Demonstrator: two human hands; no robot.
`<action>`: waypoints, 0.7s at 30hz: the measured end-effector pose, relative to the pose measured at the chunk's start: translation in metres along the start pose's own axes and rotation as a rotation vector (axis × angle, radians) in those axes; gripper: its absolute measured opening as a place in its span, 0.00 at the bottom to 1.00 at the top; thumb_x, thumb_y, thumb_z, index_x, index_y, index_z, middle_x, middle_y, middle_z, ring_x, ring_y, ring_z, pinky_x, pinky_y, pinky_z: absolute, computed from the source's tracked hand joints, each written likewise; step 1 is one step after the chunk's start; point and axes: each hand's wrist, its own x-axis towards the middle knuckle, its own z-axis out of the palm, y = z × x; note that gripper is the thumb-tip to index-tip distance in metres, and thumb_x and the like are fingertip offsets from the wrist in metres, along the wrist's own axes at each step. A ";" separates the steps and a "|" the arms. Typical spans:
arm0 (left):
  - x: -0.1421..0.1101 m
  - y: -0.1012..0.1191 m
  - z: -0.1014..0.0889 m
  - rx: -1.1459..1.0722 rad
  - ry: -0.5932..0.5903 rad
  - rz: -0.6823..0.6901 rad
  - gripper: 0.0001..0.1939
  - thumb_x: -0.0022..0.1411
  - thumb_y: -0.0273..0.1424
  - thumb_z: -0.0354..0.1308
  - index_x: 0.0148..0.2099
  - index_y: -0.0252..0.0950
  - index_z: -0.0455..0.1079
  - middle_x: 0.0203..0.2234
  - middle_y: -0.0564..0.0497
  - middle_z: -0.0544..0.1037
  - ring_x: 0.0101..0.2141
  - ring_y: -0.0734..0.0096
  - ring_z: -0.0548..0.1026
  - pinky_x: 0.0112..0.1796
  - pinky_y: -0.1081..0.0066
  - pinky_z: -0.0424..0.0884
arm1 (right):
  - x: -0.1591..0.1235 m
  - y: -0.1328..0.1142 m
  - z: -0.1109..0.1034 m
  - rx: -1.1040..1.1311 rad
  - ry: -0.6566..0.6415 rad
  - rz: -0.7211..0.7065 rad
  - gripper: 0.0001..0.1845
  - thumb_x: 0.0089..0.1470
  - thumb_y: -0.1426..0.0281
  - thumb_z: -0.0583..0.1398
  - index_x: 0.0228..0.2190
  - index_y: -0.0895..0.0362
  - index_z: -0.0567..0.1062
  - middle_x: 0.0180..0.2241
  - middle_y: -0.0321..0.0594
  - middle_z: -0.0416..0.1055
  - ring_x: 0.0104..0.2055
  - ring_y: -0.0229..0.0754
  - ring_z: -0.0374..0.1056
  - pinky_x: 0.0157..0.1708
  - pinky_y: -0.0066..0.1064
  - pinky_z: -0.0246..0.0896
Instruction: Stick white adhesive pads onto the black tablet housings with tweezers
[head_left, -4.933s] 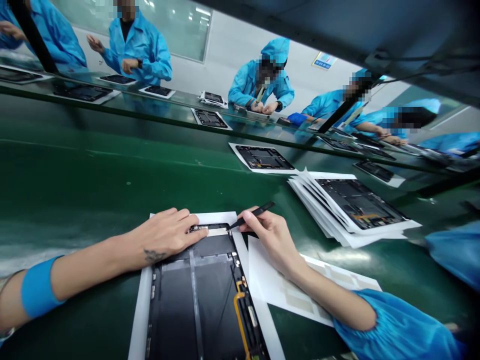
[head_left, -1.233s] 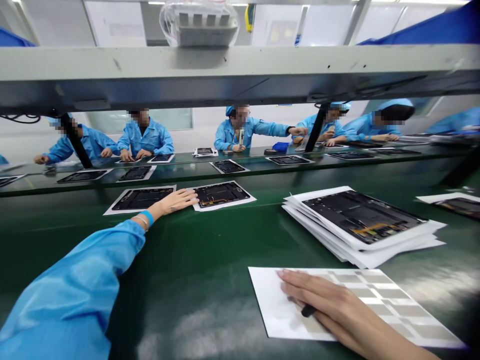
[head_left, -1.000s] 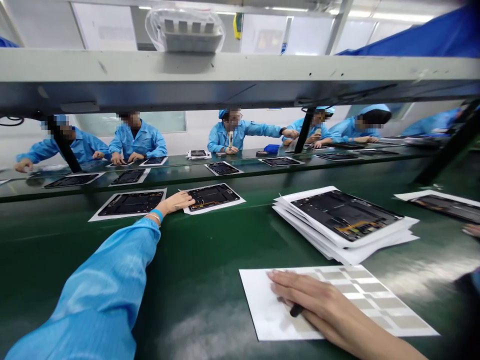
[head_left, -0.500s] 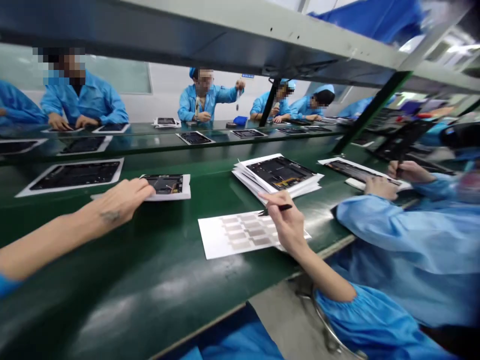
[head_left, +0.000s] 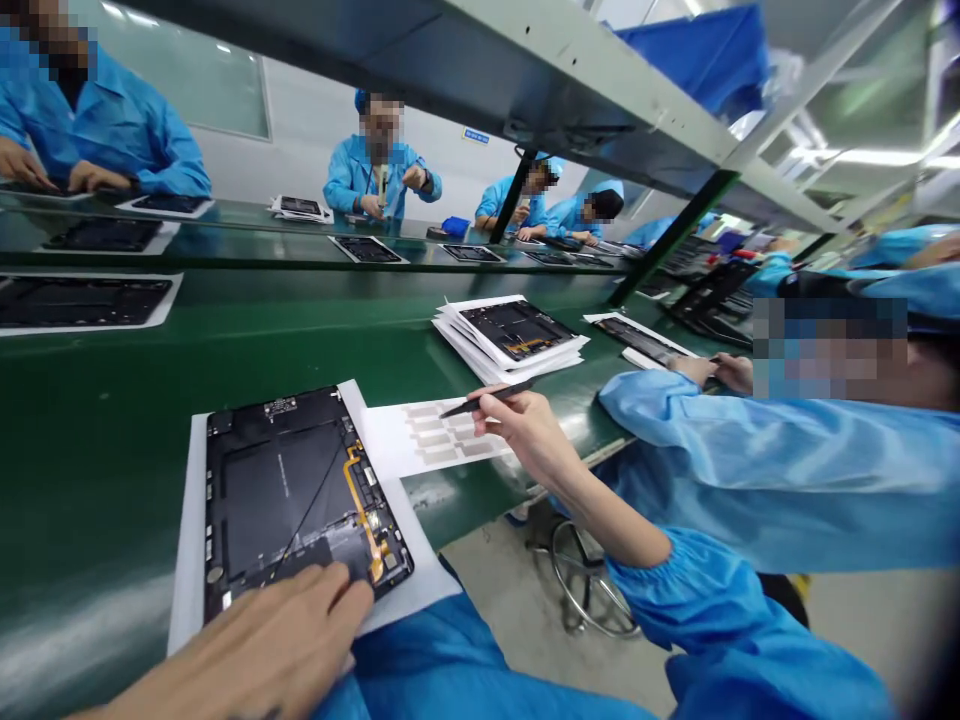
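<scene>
My left hand (head_left: 277, 630) is at the near edge of an opened tablet housing (head_left: 281, 490), fingers over its lower edge and pressed together; the thumb is mostly hidden. The housing is black inside, with an orange flex cable along its right side, and lies on a white paper sheet (head_left: 184, 540). In my right hand (head_left: 521, 425) is a pair of black tweezers (head_left: 487, 395), pinched between thumb and fingers and pointing left. Its tips are over a white sheet of grey adhesive pieces (head_left: 386, 435), whose left end meets the housing's paper.
Behind the sheet stands a stack of tablet housings (head_left: 517, 330) interleaved with paper. Another housing (head_left: 82, 300) lies at far left. A co-worker's blue sleeve (head_left: 675, 430) is close on my right. A slanting green post (head_left: 667, 240) holds up the overhead shelf (head_left: 480, 70).
My left hand has brought the tablet housing and its paper from the far left to the near bench edge. The tweezers have turned, and the view has shifted.
</scene>
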 end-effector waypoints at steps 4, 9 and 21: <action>0.076 -0.010 -0.030 0.099 -0.038 0.195 0.10 0.68 0.31 0.54 0.49 0.38 0.72 0.44 0.44 0.77 0.41 0.57 0.76 0.41 0.62 0.72 | 0.001 0.003 -0.004 -0.233 -0.115 0.038 0.22 0.45 0.52 0.69 0.29 0.59 0.78 0.26 0.37 0.75 0.29 0.38 0.71 0.34 0.31 0.67; 0.138 -0.046 -0.030 0.056 -0.022 0.392 0.24 0.67 0.41 0.59 0.61 0.38 0.66 0.63 0.36 0.62 0.62 0.44 0.61 0.59 0.50 0.60 | 0.012 -0.001 -0.005 -0.337 -0.303 0.141 0.24 0.47 0.49 0.67 0.32 0.58 0.77 0.30 0.39 0.77 0.33 0.41 0.74 0.39 0.33 0.67; 0.143 -0.068 0.001 -0.164 -0.023 0.394 0.22 0.73 0.42 0.48 0.65 0.47 0.63 0.66 0.40 0.59 0.65 0.46 0.57 0.60 0.48 0.59 | 0.027 -0.009 -0.002 -0.401 -0.405 0.275 0.25 0.49 0.47 0.66 0.32 0.58 0.75 0.28 0.41 0.79 0.32 0.41 0.74 0.34 0.31 0.62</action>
